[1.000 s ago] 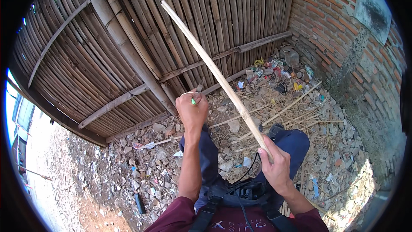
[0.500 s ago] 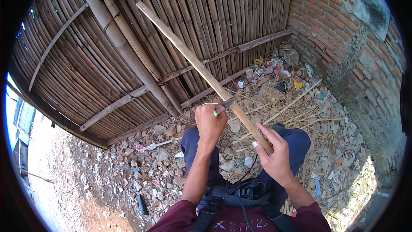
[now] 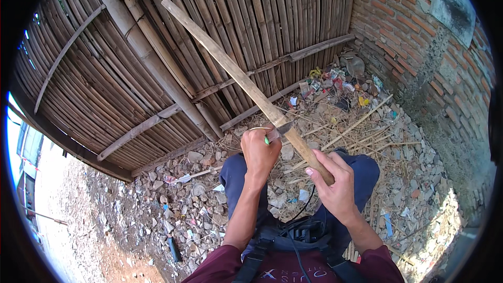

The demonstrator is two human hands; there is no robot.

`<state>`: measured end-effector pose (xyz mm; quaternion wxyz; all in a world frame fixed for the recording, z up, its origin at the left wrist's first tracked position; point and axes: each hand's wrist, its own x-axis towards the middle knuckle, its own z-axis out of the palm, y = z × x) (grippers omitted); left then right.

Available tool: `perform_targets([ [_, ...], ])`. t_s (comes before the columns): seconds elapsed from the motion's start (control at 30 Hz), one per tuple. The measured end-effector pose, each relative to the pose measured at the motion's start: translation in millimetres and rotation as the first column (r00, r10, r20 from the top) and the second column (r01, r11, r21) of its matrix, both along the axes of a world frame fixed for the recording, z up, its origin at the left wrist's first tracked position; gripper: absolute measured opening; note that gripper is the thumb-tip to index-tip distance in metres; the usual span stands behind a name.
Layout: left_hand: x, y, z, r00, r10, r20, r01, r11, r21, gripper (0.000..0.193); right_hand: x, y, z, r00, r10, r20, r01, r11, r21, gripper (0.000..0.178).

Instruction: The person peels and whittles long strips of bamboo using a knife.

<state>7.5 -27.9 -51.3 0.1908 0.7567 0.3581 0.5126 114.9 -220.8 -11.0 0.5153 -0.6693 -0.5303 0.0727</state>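
Note:
A long wooden stick point(image 3: 230, 66) slants from my right hand up to the far left, paler beyond the blade and browner near its butt end. My right hand point(image 3: 338, 184) is closed round that near end, thumb on the near side. In my left hand point(image 3: 259, 151) is a knife point(image 3: 285, 128), its dark blade lying across the stick against the wood. My fingers cover most of the knife's handle; a green bit shows beside the thumb. Both hands are above my knees, the left one a little farther off than the right.
A wall of upright bamboo slats point(image 3: 230, 15) stands ahead, with a brick wall point(image 3: 403, 26) at the right. Stones and rubble point(image 3: 199, 191) cover the ground, with dry straw point(image 3: 367, 141) and scattered litter point(image 3: 340, 84) near the corner. A strapped black device point(image 3: 304, 233) sits at my waist.
The knife and my left hand have shifted slightly toward my right hand along the stick. The stick's far end has tipped a little to the left.

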Motion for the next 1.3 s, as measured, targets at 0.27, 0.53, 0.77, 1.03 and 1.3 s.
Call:
perform_targets([
  [0.27, 3.6, -4.6, 22.0, 0.997, 0.04, -0.072, -0.042, 0.999, -0.028, 0.009, -14.8, -2.9, -6.5, 0.992, -0.059, 0.112, 0.051, 0.996, 0.075, 0.043],
  [0.53, 6.4, -0.9, 16.4, 0.993, 0.091, -0.075, -0.088, 0.995, 0.052, 0.012, -18.7, -8.4, -4.3, 0.991, -0.074, 0.111, 0.065, 0.994, 0.083, 0.043],
  [0.77, 6.8, 1.6, 19.5, 0.992, 0.11, -0.064, -0.104, 0.99, 0.092, 0.015, -19.5, -8.0, -5.2, 0.991, -0.086, 0.106, 0.076, 0.993, 0.092, 0.043],
  [1.03, 14.4, 8.7, 9.3, 0.991, 0.136, -0.013, -0.133, 0.984, 0.115, 0.015, -20.2, -7.9, -9.1, 0.992, -0.089, 0.084, 0.08, 0.991, 0.105, 0.043],
  [1.3, 15.3, 11.6, 14.9, 0.991, 0.128, -0.039, -0.12, 0.978, 0.169, 0.012, -20.4, -7.5, -8.2, 0.992, -0.103, 0.077, 0.092, 0.986, 0.136, 0.043],
])
